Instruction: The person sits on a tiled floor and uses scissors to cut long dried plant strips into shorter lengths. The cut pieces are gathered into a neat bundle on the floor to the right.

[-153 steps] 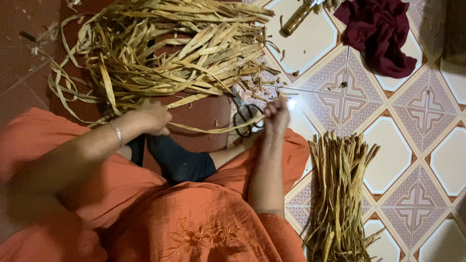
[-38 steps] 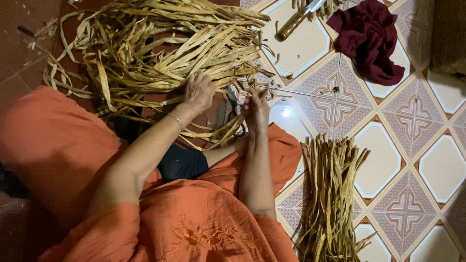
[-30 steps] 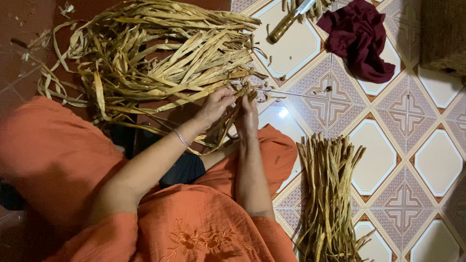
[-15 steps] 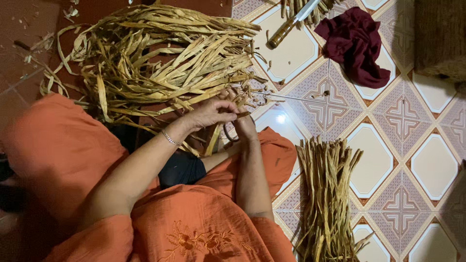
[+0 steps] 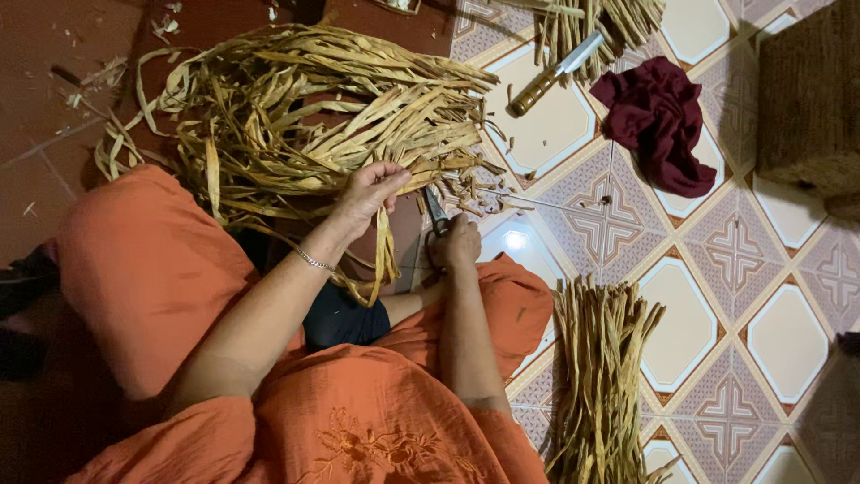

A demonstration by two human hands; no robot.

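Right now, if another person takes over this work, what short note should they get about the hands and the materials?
Left hand: gripping a few dried leaf strips pulled from the loose pile.
Right hand: closed on scissors, blades pointing toward the pile.
Done: a straight, even bundle lies on the tiled floor at the right.
Left: most of the tangled pile appears unsorted.
Nearby: a knife and a dark red cloth on the tiles.

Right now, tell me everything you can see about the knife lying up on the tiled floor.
The knife lies flat and diagonal on a pale floor tile. It has a brown, wood-looking handle at the lower left and a short, light metal blade pointing up and right. The blade tip ends right by a bundle of dried strips; whether they touch is unclear. No hand touches it, and a dark red cloth lies apart, to its right.
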